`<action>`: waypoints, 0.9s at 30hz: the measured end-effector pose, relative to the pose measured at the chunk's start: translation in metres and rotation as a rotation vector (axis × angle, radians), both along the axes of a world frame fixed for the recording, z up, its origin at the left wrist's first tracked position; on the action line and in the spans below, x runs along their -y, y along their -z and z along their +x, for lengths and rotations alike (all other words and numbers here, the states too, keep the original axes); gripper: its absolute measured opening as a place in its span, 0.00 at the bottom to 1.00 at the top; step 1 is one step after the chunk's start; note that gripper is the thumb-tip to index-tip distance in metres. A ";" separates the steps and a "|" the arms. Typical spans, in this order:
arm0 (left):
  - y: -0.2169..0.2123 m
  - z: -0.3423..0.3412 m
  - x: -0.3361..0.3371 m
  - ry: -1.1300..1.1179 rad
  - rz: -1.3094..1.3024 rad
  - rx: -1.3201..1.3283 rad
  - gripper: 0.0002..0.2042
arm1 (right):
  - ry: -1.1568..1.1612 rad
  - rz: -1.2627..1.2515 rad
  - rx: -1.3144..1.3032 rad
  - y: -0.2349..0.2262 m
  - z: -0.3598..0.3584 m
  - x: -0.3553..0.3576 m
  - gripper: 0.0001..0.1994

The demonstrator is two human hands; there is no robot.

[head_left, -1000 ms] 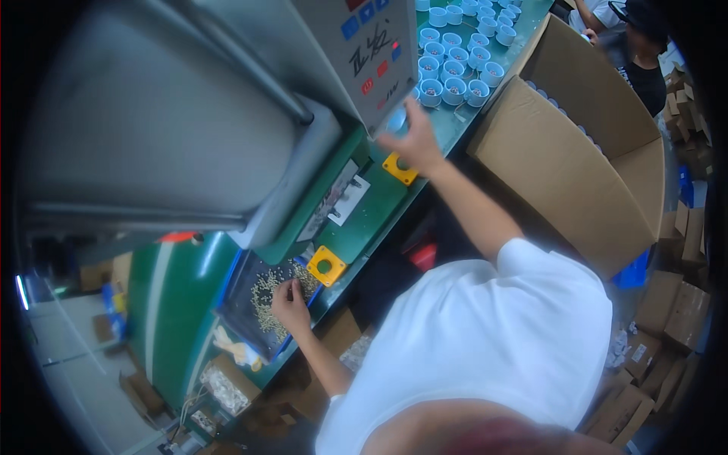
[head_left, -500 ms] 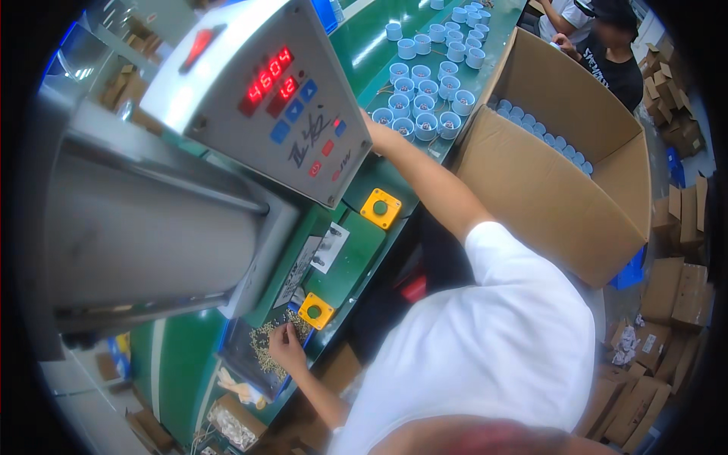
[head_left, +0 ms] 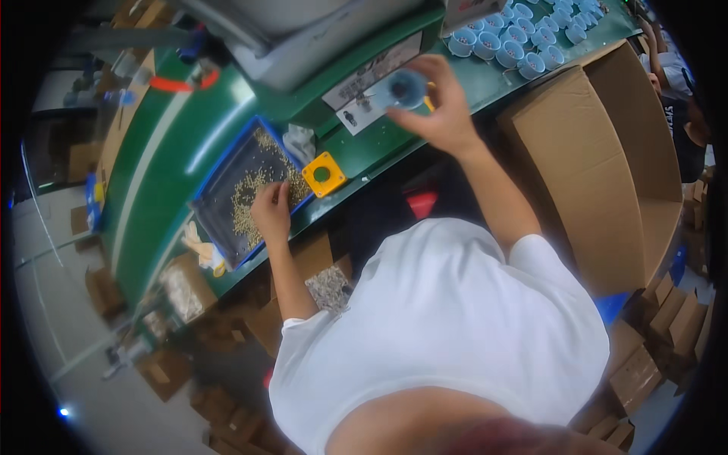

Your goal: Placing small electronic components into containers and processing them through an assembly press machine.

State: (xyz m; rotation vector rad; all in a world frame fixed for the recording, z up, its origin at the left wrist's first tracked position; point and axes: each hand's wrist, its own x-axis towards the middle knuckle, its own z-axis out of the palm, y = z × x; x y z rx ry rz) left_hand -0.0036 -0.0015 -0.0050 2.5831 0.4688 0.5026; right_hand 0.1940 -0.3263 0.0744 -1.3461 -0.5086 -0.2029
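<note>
My right hand (head_left: 449, 114) grips a light-blue round cup (head_left: 407, 89), blurred by motion, between thumb and fingers. It hangs over the green machine base, near a white label plate (head_left: 364, 114); something dark shows inside the cup. At the left, my left hand (head_left: 271, 212) is over the right side of a dark tray with a blue rim (head_left: 216, 168). Its fingers are bent and pressed together among many small brass-coloured pieces (head_left: 246, 199); what they pinch is too small to make out. A yellow button box with a green button (head_left: 324, 174) stands right beside the tray.
Rows of light-blue cups (head_left: 510, 53) with small parts inside stand on the green bench at the far right. A large open carton (head_left: 584, 174) is at my right. The grey machine (head_left: 303, 45) rises ahead. A pale glove (head_left: 199, 246) lies left of the tray.
My right hand has come back from the cup rows with a cup in it. My left hand stays at the tray. The view has swung, so the machine's display is out of sight.
</note>
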 end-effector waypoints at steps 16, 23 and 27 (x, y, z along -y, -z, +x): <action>0.000 -0.003 0.000 0.029 -0.037 0.049 0.06 | 0.204 -0.515 0.437 0.009 -0.014 -0.046 0.29; -0.002 0.001 -0.001 0.032 -0.038 0.049 0.06 | 0.293 -0.506 0.456 0.009 -0.017 -0.053 0.29; 0.000 -0.003 0.001 0.030 -0.020 0.042 0.06 | 0.330 -0.457 0.491 0.011 -0.021 -0.054 0.29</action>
